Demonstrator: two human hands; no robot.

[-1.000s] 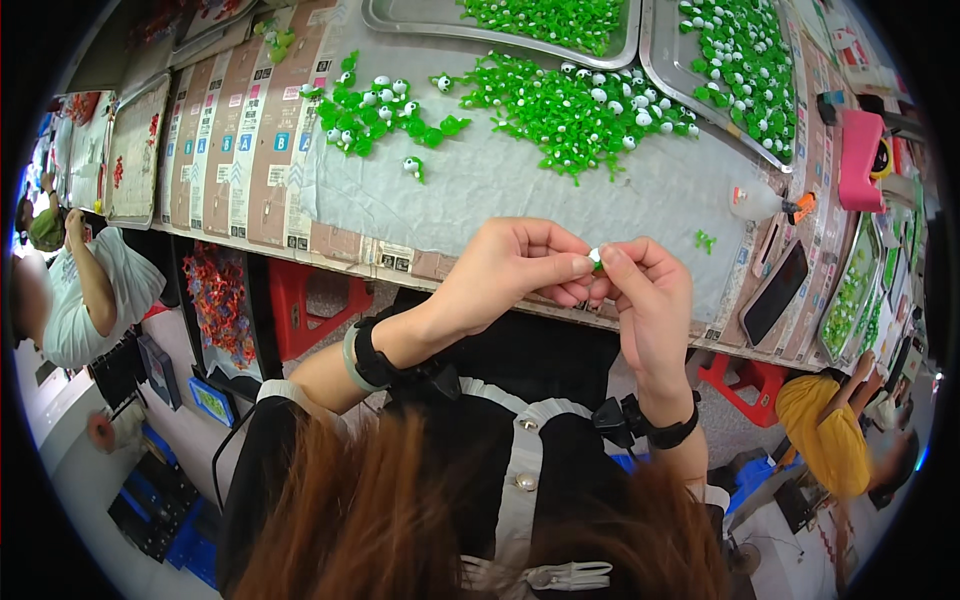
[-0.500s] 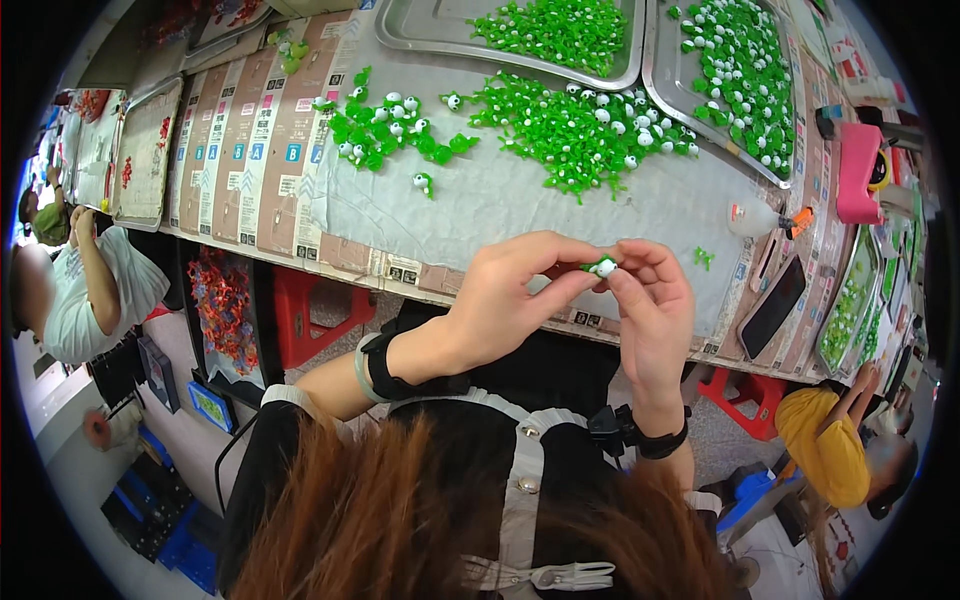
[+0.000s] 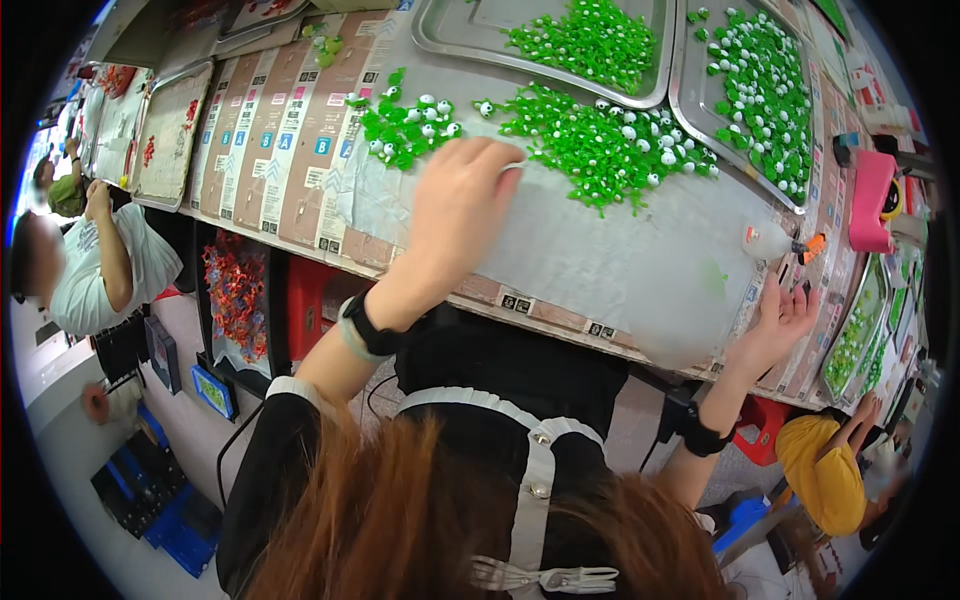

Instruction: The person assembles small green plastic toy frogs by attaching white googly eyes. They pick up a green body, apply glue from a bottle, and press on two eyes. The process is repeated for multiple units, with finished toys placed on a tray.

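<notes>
My left hand (image 3: 462, 215) is over the grey sheet, just in front of a small cluster of green figures with white eyeballs (image 3: 405, 130). Its back faces up and the fingers curl under, so whatever they may hold is hidden. Farther right, my right hand (image 3: 778, 325) hovers at the table's right part, fingers apart with nothing seen in them. It covers most of the dark phone that lies there. Beyond its fingertips lies a clear squeeze bottle (image 3: 765, 243) with an orange-tipped nozzle. A big heap of small green pieces (image 3: 590, 150) spreads between the hands, farther back.
Two metal trays (image 3: 540, 70) (image 3: 725, 135) of green parts stand at the back. A pink tape dispenser (image 3: 872, 200) is at the right. Red stools (image 3: 305, 305) are under the table edge. Co-workers sit at both sides. A blurred patch hides some of the sheet.
My hands have parted from the small green figure with white eyes they held together. The left went left and forward toward the cluster; the right went right, over the phone. The view shifted slightly.
</notes>
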